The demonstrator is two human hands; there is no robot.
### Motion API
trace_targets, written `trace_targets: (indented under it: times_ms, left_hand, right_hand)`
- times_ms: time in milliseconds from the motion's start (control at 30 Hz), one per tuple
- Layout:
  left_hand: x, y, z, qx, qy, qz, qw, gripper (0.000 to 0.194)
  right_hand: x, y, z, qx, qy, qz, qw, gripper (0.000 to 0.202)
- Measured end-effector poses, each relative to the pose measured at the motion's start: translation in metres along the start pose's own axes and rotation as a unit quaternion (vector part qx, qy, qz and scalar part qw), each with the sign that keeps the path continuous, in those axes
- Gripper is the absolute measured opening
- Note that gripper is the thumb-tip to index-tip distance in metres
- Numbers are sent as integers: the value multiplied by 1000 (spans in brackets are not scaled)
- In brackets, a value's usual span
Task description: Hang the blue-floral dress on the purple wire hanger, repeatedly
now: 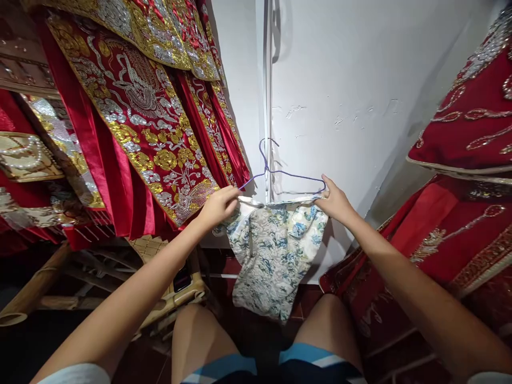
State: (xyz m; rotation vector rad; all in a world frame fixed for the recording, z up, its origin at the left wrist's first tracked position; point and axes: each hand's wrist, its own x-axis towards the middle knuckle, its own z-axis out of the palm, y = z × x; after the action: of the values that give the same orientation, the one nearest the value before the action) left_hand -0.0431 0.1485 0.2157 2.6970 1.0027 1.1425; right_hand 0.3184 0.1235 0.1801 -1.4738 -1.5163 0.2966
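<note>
Blue-flowered top (pixel 272 256) hung before the white wall (pixel 344 80), left hand (pixel 219 207) and right hand (pixel 336 200) each with fingers closed on cloth and purple hanger (pixel 294 174) (hook far side), seemingly to spread its shoulders.

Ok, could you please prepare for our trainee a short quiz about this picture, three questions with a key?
1. Multiple choice: which pattern covers the blue-and-white cloth garment? A stripes; B flowers; C checks.
2. True or false: the hook of the thin purple wire hanger appears above the garment in the picture.
3. Count: how many bare hands are at the garment's top edge?
Key: 1 B. 2 True. 3 Two, left hand and right hand.
</note>
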Motion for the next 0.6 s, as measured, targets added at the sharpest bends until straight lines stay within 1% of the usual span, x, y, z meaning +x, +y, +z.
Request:
trace_targets:
  times_ms: [100,167,233,300,333,367,400,433,500,533,567,600]
  left_hand:
    - [-5,2,4,29,-24,17,999,19]
    - [-7,3,5,52,-22,22,998,23]
    - [-7,4,2,69,-17,28,997,29]
    - [-5,4,-3,65,-4,32,997,32]
    - [-2,4,-7,56,7,32,998,33]
    - [1,4,-11,42,22,30,998,32]
    - [5,4,-14,24,40,28,999,31]
    - [9,4,-16,4,59,22,998,29]
    - [17,4,-18,-42,87,9,995,25]
    - [21,4,-17,-65,92,1,994,22]
    - [24,5,-16,-87,93,-9,992,20]
    - [27,5,-13,-106,92,-19,990,19]
  right_hand:
    - [17,2,-4,19,-43,24,999,99]
    - [23,-1,-6,1,-54,21,998,88]
    - [24,-7,-11,-43,-44,18,998,69]
    - [22,-15,-22,-77,-39,14,996,46]
    - [21,-19,-28,-81,-52,12,995,34]
    - [20,-24,-36,-74,-77,12,994,26]
    - [19,-28,-44,-54,-117,17,992,21]
    - [19,-32,-51,-21,-167,28,985,22]
    - [19,-38,-62,76,-259,74,960,28]
    - [18,-39,-63,134,-281,105,944,31]
    - [17,-40,-61,191,-280,136,931,33]
    - [15,-40,-56,240,-255,160,923,34]
